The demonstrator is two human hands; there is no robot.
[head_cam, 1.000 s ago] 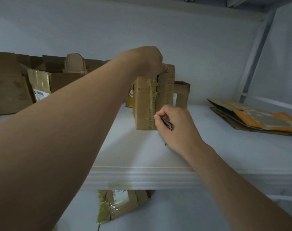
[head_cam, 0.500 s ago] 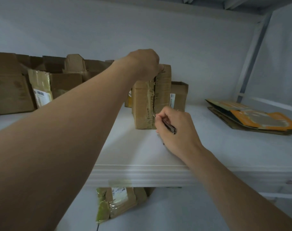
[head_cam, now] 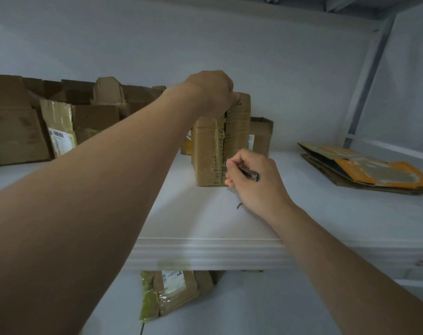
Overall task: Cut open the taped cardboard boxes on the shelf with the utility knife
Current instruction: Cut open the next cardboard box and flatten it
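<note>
A tall taped cardboard box [head_cam: 209, 153] stands upright in the middle of the white shelf [head_cam: 205, 221]. A dark slit runs down the tape seam on its front face. My left hand [head_cam: 211, 93] grips the box's top edge from above. My right hand [head_cam: 251, 182] holds the dark utility knife [head_cam: 249, 174] like a pen, its tip at the lower part of the seam. The blade itself is hidden by my fingers.
Opened cardboard boxes [head_cam: 60, 122] line the shelf's back left. A smaller open box [head_cam: 260, 134] stands behind the taped one. Flattened orange cardboard [head_cam: 365, 168] lies at the right. A taped parcel [head_cam: 172, 291] sits on the lower shelf.
The right hand with the knife has shifted slightly along the lower seam. The left hand keeps its grip on the box top.
</note>
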